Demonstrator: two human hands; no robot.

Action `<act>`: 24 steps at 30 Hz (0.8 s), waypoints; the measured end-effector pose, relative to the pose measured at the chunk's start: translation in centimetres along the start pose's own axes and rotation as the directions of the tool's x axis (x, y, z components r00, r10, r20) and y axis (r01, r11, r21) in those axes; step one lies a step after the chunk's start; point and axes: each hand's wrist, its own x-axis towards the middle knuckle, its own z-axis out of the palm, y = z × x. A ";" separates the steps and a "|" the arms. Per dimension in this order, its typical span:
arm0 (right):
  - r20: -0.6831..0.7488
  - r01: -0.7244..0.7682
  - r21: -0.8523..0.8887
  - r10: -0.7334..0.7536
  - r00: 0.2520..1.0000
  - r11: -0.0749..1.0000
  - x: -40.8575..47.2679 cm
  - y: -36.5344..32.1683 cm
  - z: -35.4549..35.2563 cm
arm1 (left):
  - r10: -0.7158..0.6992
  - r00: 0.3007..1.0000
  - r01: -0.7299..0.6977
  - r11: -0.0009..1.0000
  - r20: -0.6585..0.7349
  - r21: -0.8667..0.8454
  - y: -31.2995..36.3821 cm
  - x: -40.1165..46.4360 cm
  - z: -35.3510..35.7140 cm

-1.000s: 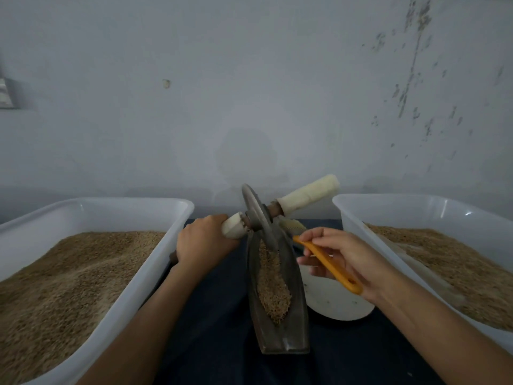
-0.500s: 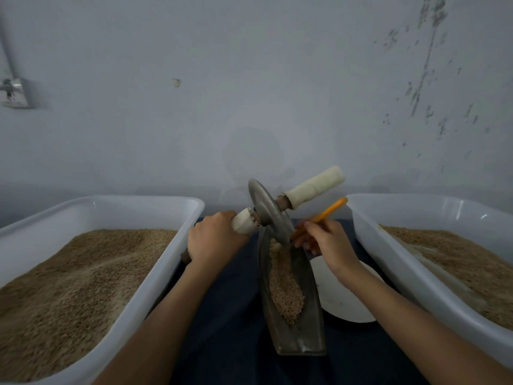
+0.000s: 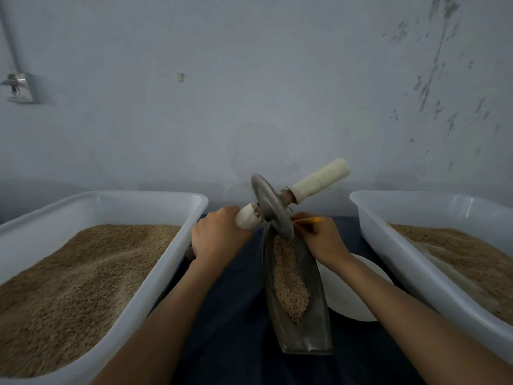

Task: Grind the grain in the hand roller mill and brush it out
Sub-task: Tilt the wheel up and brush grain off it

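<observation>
The hand roller mill is a grey metal disc [image 3: 273, 208] on an axle with two cream handles, standing tilted in a narrow boat-shaped metal trough [image 3: 311, 323]. Ground grain [image 3: 290, 282] lies along the trough's middle. My left hand [image 3: 219, 236] grips the left handle [image 3: 247, 218]. The right handle [image 3: 319, 180] sticks up free to the right. My right hand [image 3: 322, 237] holds an orange-handled brush [image 3: 312, 219] pressed low against the disc's right face; the bristles are hidden behind the hand and disc.
A white tub of grain [image 3: 155, 290] stands on the left and another [image 3: 388, 245] on the right, both close to my forearms. A white plate [image 3: 352, 298] lies under my right wrist on the dark cloth [image 3: 236, 315]. A grey wall rises just behind.
My right hand turned the orange brush from pointing outward to pointing at the disc and moved it in against the disc. The disc tipped a little further left. My left hand kept its grip.
</observation>
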 end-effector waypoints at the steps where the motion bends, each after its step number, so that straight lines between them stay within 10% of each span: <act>1: 0.026 -0.024 -0.014 0.024 0.999 1.000 0.1 -0.1 0.1 | 0.000 1.000 0.000 1.000 -0.002 0.000 0.0 0.0 0.0; 14: 0.184 -0.148 -0.178 0.181 0.966 0.973 -0.6 -1.8 -1.9 | -0.014 1.000 0.013 1.000 -0.027 -0.027 -0.1 0.0 0.2; 24: -0.087 -0.170 -0.013 0.168 0.982 0.985 -0.6 -1.3 -0.2 | -0.045 0.999 0.046 0.996 0.002 -0.077 -0.4 0.2 0.2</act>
